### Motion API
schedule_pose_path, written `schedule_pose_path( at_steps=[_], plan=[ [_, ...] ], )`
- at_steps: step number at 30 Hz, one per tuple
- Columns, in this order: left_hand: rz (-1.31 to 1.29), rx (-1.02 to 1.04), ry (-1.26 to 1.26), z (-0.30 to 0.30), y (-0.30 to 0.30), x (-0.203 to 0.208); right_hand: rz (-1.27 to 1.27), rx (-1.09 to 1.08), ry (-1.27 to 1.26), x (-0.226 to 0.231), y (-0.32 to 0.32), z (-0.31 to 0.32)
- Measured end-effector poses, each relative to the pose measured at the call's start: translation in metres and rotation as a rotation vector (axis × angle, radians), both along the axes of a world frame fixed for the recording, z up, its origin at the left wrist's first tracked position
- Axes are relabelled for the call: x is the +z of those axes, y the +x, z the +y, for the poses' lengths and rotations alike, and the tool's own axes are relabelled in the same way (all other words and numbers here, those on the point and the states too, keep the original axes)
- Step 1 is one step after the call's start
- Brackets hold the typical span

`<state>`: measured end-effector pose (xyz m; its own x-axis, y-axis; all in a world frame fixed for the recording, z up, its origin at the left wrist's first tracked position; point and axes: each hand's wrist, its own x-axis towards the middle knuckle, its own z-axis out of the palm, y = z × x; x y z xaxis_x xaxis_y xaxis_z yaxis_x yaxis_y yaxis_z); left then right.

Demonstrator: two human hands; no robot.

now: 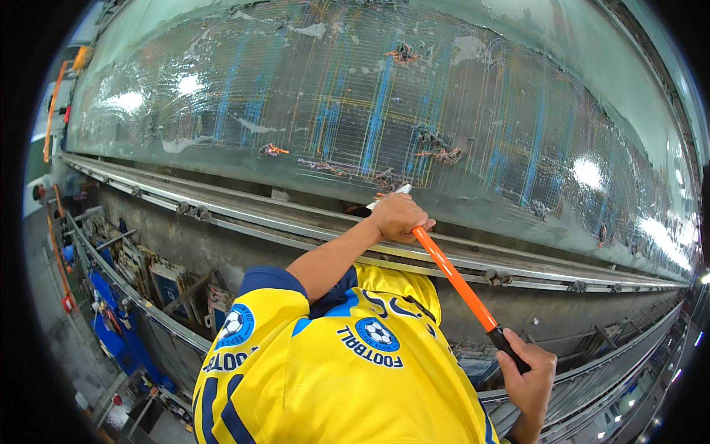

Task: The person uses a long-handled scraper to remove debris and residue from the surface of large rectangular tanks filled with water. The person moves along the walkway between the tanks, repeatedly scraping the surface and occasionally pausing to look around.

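Observation:
My left hand (399,217) is closed round the upper end of a long orange-handled tool (457,280), close to the near edge of a wide wet table. Lower down on the right, my right hand (529,374) grips the tool's black end. A pale, flat-looking piece (399,191) shows just past my left hand; it is mostly covered, so I cannot tell the exact kind of tool. Just beyond it lies a dark clump of residue (386,180) on the wet, glassy surface (473,185), which carries blue, yellow and orange lines.
More clumps, such as a grey and orange one (441,154) and a far one (403,52), lie on the surface. A metal rail (244,216) runs along the near edge. Framed panels (174,285) and blue equipment (122,344) stand at lower left.

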<state>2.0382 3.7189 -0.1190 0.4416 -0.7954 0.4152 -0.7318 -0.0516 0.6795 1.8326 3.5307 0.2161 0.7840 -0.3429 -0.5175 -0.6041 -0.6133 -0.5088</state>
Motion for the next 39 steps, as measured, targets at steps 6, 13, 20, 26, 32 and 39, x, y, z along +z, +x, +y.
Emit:
schedule_pose_path(
  at_steps=[6,13,20,26,32,39],
  plan=[
    [-0.324,-0.168,0.432,0.118,0.079,-0.008,-0.199,0.005,0.191,-0.092,-0.005,0.075],
    [-0.324,0.118,0.193,0.107,0.124,0.013,-0.428,-0.168,0.124,-0.105,0.026,0.09],
    [-0.127,-0.416,0.161,-0.088,0.01,0.024,-0.698,-1.165,-0.034,-0.063,-0.116,0.038],
    [0.044,-0.354,0.048,-0.215,-0.075,0.0,-1.804,-1.433,-0.08,-0.088,-0.111,-0.026],
    [0.089,-0.34,0.095,-0.219,-0.074,-0.001,-1.78,-1.034,0.293,-0.085,-0.125,-0.083],
    [0.102,-0.225,0.065,-0.13,-0.03,-0.004,-1.695,-1.062,0.378,-0.085,-0.06,-0.065]
  ],
)
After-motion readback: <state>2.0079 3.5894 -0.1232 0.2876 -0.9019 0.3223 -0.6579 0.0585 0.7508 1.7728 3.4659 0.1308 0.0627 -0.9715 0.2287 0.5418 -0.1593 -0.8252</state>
